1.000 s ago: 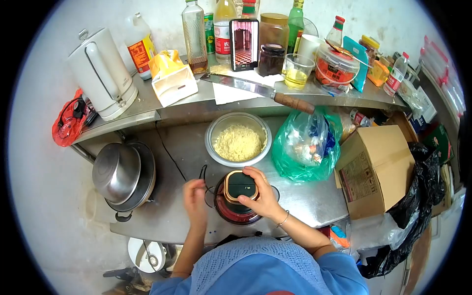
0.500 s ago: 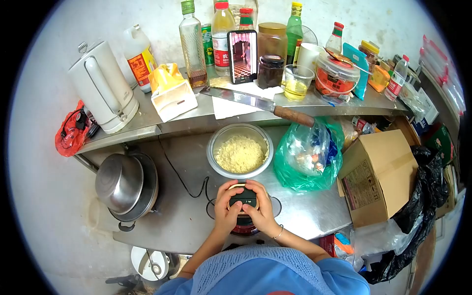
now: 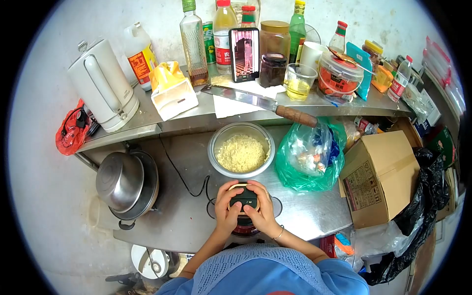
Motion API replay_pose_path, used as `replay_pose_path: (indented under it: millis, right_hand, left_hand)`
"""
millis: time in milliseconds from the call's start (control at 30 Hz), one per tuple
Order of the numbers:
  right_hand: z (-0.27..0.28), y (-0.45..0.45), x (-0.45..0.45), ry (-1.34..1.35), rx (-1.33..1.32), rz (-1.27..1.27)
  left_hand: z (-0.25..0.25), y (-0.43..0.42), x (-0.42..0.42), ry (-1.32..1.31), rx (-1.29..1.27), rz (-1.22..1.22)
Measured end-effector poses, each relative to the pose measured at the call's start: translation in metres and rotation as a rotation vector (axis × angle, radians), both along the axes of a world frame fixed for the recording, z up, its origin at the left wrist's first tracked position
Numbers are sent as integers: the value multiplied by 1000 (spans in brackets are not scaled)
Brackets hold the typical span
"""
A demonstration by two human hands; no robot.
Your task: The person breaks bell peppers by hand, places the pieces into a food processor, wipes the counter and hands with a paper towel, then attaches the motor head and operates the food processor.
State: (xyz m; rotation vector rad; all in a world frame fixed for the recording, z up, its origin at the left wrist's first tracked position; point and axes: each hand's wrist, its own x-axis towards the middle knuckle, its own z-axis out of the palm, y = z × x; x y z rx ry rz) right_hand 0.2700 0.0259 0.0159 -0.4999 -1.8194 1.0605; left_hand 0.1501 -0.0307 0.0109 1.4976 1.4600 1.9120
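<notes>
Both of my hands grip a black-topped appliance [image 3: 243, 196] with a gold rim, standing near the counter's front edge. My left hand [image 3: 227, 209] wraps round its left side, and my right hand [image 3: 262, 209] wraps round its right side, with both thumbs on top. Below the head, part of a dark red bowl [image 3: 244, 230] shows; its contents are hidden. Just beyond my hands sits a metal bowl [image 3: 214, 162] of pale yellow crumbly food [image 3: 241, 153]. A black cord [image 3: 189, 191] lies to the left of the appliance.
A cleaver [image 3: 250, 100] lies on the shelf [image 3: 216, 118], its wooden handle past the edge. Bottles, a kettle [image 3: 103, 86] and a propped phone [image 3: 244, 54] stand there. A green bag [image 3: 309, 157] and cardboard box [image 3: 378, 179] are right, metal pans [image 3: 120, 182] left.
My left hand has come from the left of the appliance onto its top, beside my right hand. The appliance sits more upright under both hands. The view has shifted slightly.
</notes>
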Motion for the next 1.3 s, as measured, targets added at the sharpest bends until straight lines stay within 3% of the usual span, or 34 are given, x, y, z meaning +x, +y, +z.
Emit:
replay_pose_path:
  millis: [300,400,467,533,600,633,733,800,900,1000,1067,1167,1200,1267,1300]
  right_hand:
    - [-3,0,0,8,-5,10]
    - [-6,0,-1,9,-29,44]
    - [-10,0,-2,30,-77,20]
    - [-14,2,-4,46,-80,47]
    - [-11,1,-2,32,-74,37]
    - [-15,2,0,-4,-67,56]
    - [-10,1,1,-17,-45,48]
    - [-9,0,1,-7,-62,41]
    - [-10,1,1,-7,-32,39]
    - [-11,1,2,-11,-26,32]
    - [-11,1,2,-9,-32,21]
    - [-10,1,3,-25,4,17]
    - [-11,2,3,-24,5,21]
    - [-10,4,2,-23,8,23]
    - [-10,3,2,-8,8,22]
  left_hand:
    - [-4,-1,0,7,-3,-16]
    - [4,-4,1,19,-6,122]
    - [20,-8,-8,313,25,244]
    - [57,-1,-44,573,243,341]
    - [116,12,-86,579,402,454]
    - [141,22,-103,420,367,497]
    - [220,55,-145,744,54,723]
    - [260,76,-149,931,-462,832]
    - [256,104,-184,1052,-521,749]
    - [267,110,-203,842,-547,597]
    - [266,121,-236,848,-470,603]
    - [274,128,-260,522,-348,472]
    - [284,128,-260,522,-348,470]
    - [309,125,-260,271,-38,510]
    - [317,122,-248,272,-41,509]
